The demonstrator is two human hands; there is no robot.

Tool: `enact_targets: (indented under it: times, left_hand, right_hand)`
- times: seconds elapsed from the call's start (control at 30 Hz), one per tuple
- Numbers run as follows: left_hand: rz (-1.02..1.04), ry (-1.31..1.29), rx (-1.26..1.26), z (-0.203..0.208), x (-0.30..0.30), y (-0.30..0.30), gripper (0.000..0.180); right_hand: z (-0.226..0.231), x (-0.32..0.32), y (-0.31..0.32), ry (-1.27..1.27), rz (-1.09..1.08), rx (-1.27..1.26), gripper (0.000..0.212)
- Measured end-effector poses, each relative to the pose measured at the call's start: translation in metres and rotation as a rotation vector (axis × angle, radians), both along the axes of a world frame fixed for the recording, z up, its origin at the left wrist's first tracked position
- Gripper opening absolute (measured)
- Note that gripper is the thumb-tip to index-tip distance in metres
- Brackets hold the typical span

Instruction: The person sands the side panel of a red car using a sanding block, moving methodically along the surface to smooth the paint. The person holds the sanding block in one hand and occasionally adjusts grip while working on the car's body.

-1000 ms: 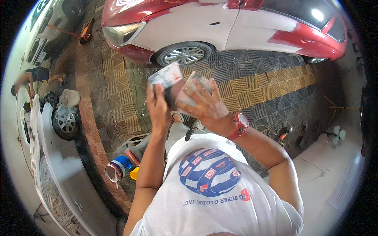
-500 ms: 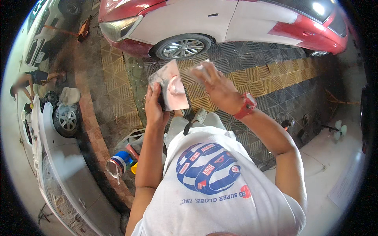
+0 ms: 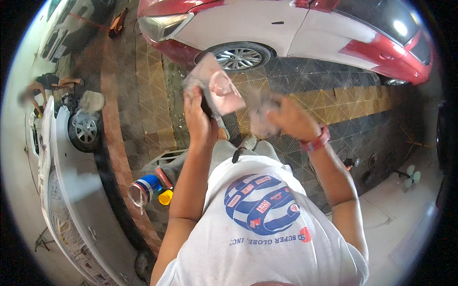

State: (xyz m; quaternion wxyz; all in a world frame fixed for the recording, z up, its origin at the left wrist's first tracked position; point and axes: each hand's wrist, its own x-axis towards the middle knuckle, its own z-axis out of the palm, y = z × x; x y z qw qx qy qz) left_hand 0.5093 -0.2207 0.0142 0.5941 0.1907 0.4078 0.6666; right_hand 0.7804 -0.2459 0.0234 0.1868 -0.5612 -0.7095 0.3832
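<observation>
My left hand is closed round the near left edge of a flat mixing board, tilted in front of my body. A mound of pale pink body filler sits on the board. Just to the right, my right hand grips a flat filler spreader, smeared by motion, with greyish-pink residue on it. The spreader is apart from the board. Beyond both hands stands a red car whose front fender and door are covered in whitish primer or filler.
On my left are a blue-and-white can, a yellow cap and a red tube. A white car stands farther left, where another person bends over. An orange jack lies far left; a fan is at right.
My right hand has dropped and turned, so the spreader now points left beside the board. The board has tilted in my left hand. The whole view has shifted slightly.
</observation>
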Motion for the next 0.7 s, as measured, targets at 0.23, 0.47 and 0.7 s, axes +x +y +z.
enact_targets:
  times: [0.23, 0.47, 0.7]
  left_hand:
    - [-0.627, -0.334, -0.084, 0.006, 0.003, -0.03, 0.051]
    - [-0.504, 0.155, -0.084, -0.005, 0.016, -0.027, 0.066]
    - [-0.074, 0.528, 0.025, -0.009, 0.017, -0.022, 0.057]
  right_hand:
    - [-0.012, 0.01, -0.001, 1.068, -0.217, -0.457, 0.046]
    - [0.049, -0.01, 0.016, -0.2, -0.078, 0.45, 0.05]
    - [0.033, -0.053, -0.031, -0.458, 0.335, 0.543, 0.043]
